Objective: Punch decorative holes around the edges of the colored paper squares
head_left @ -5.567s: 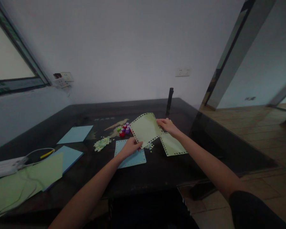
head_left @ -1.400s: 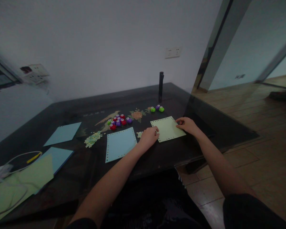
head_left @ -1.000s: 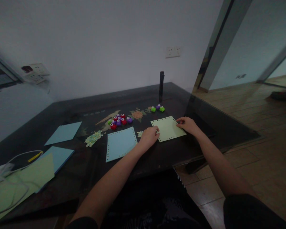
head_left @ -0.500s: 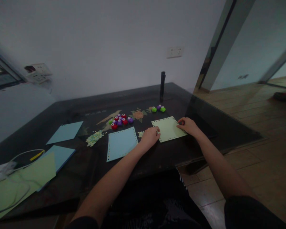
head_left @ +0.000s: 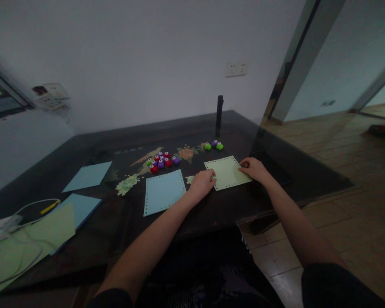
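A pale green sheet (head_left: 228, 173) with small holes along its edges lies on the dark table between my hands. My left hand (head_left: 203, 183) pinches its left edge with curled fingers. At the right edge, my right hand (head_left: 253, 168) grips the sheet between thumb and fingers. Left of my left hand lies a light blue sheet (head_left: 164, 192), also edged with holes; my left forearm covers its lower right corner. A small heap of pale paper bits (head_left: 189, 179) shows between the blue sheet and my left hand.
Red, purple and green toys with eyes (head_left: 162, 161) cluster behind the blue sheet; three more (head_left: 214, 145) sit behind the green one. A black upright cylinder (head_left: 218, 116) stands farther back. At left are paper bits (head_left: 127, 185), blue sheets (head_left: 88, 176), green sheets (head_left: 28, 244) and a white cable (head_left: 35, 202).
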Available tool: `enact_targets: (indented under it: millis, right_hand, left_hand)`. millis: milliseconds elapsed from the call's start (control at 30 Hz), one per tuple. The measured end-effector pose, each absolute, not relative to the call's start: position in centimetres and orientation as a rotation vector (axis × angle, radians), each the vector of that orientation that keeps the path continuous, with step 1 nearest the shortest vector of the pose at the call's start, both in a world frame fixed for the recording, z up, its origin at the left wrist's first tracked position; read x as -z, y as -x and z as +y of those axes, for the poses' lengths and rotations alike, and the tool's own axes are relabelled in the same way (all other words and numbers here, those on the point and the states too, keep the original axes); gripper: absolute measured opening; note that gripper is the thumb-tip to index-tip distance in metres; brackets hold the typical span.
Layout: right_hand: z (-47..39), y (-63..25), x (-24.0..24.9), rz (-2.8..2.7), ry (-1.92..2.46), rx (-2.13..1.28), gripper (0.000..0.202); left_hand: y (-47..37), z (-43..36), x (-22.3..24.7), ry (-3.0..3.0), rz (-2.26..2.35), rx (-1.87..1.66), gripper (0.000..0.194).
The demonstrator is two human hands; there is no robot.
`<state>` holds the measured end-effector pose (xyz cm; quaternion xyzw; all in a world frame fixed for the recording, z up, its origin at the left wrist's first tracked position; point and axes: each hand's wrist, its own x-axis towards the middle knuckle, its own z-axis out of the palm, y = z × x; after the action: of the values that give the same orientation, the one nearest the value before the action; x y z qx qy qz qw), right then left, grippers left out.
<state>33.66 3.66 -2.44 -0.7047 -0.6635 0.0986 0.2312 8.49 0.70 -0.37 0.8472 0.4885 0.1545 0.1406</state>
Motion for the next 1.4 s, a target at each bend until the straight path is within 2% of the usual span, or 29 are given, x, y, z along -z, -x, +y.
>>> enact_targets:
  millis: [233, 400, 567, 700, 833, 1067, 1267, 1400]
  right_hand:
    - [3.7, -33.7, 2.7, -1.848, 1.915, -0.249, 0.018]
    - [3.3, -33.5, 1.5, -1.809, 1.848, -0.253, 0.02]
    - [1.5, -28.6, -2.9, -1.772, 1.475, -0.252, 0.024]
    - [1.2, -21.1, -4.5, -1.946, 1.162, -0.496, 0.023]
    - [2.7, -14.3, -3.2, -2.317, 1.031, -0.449, 0.03]
    - [5.2, -10.6, -0.2, -2.635, 1.173, -0.153, 0.049]
    - [5.3, -10.8, 0.0, -2.729, 1.227, -0.087, 0.052]
    - [5.2, -10.8, 0.0, -2.711, 1.211, -0.096, 0.049]
  left_hand:
    - [-8.7, 0.7, 0.1, -2.435, 1.432, -0.42, 0.02]
    - [-6.9, 0.4, -2.3, -2.44, 1.337, -0.46, 0.026]
    - [0.0, 0.5, -4.4, -2.415, 1.225, -0.634, 0.02]
    - [7.0, 0.9, -3.3, -2.432, 1.501, -0.66, 0.019]
    - [11.2, 0.7, -1.1, -2.411, 1.721, -0.588, 0.024]
    - [12.3, 0.8, 0.9, -2.417, 1.802, -0.429, 0.056]
    - [12.8, 1.4, 1.5, -2.444, 1.784, -0.41, 0.062]
    - [12.9, 1.5, 1.6, -2.456, 1.753, -0.436, 0.06]
